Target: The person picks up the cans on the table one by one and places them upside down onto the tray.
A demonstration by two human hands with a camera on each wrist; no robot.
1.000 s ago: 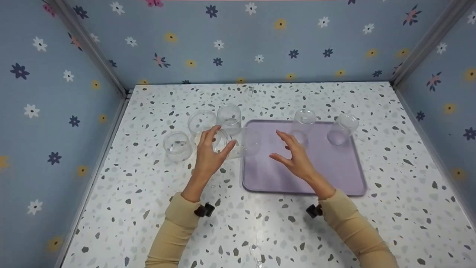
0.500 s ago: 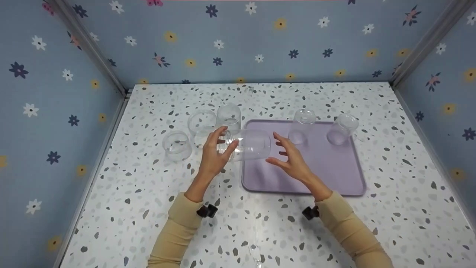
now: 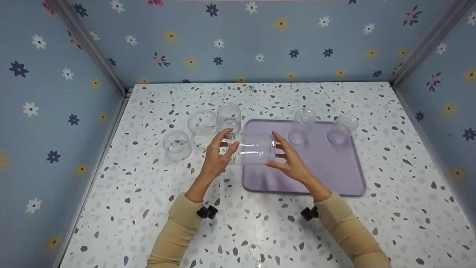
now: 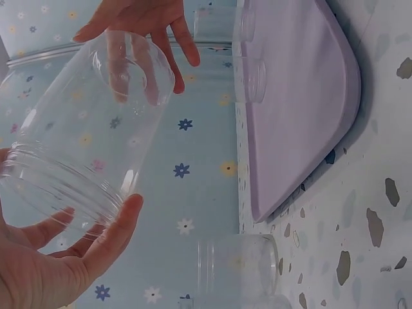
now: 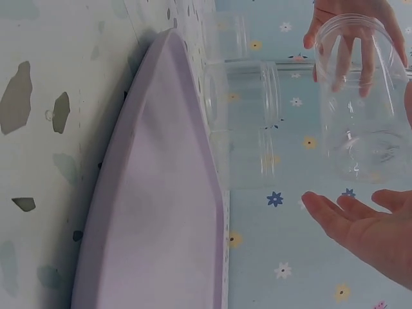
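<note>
A clear jar (image 3: 253,149) lies on its side in the air over the left edge of the purple tray (image 3: 312,182). My left hand (image 3: 216,158) grips it round the ridged rim end, thumb towards me, as the left wrist view also shows. Facing the jar's base is my right hand (image 3: 295,163), its fingers spread. In the right wrist view a gap shows between the right fingers (image 5: 335,215) and the base; in the head view they overlap it, so contact is hard to tell.
Two narrower clear jars, one (image 3: 304,126) at the tray's back edge and one (image 3: 342,130) by its back right corner, stand upright. Left of the tray are three more clear jars: a low one (image 3: 177,147), a wide one (image 3: 202,121) and a taller one (image 3: 229,115).
My left hand has carried the jar to the right, from among the jars on the left to over the tray's edge. The right hand has shifted slightly left towards its base.
</note>
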